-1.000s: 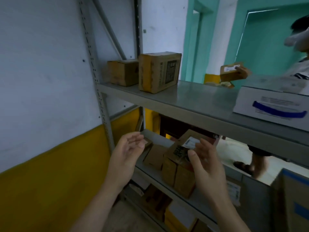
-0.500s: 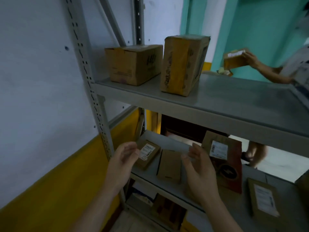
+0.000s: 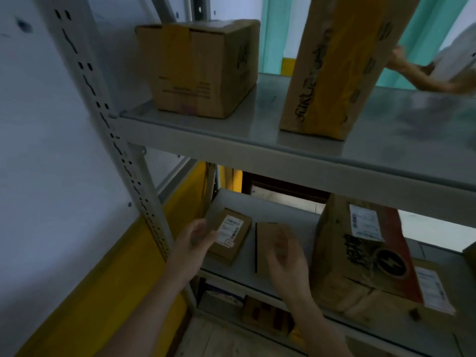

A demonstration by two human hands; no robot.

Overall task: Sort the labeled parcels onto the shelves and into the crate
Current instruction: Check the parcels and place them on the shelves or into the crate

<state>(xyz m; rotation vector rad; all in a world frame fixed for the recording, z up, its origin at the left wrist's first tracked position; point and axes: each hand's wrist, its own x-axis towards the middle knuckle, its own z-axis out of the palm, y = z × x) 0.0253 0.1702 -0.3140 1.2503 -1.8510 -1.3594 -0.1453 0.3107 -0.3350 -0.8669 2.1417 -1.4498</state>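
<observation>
Both hands reach toward the middle shelf (image 3: pixel 288 207) of a grey metal rack. The left hand (image 3: pixel 192 244) hangs just in front of a small labeled parcel (image 3: pixel 230 237) that lies flat near the shelf's left end; its fingers look loosely spread, and motion blur hides whether they touch the box. The right hand (image 3: pixel 286 256), also blurred, hovers with relaxed fingers over a plain flat parcel (image 3: pixel 268 238) lying just beside the first, holding nothing. To the right stands a big kraft parcel (image 3: pixel 360 253) with a white label, and past it lies another labeled parcel (image 3: pixel 432 289). On the top shelf (image 3: pixel 257 135) sit 2 boxes: a taped carton (image 3: pixel 203 68) and a tall yellow-taped box (image 3: pixel 334 68). At far right another person's arm (image 3: pixel 422 76) reaches across that shelf.
</observation>
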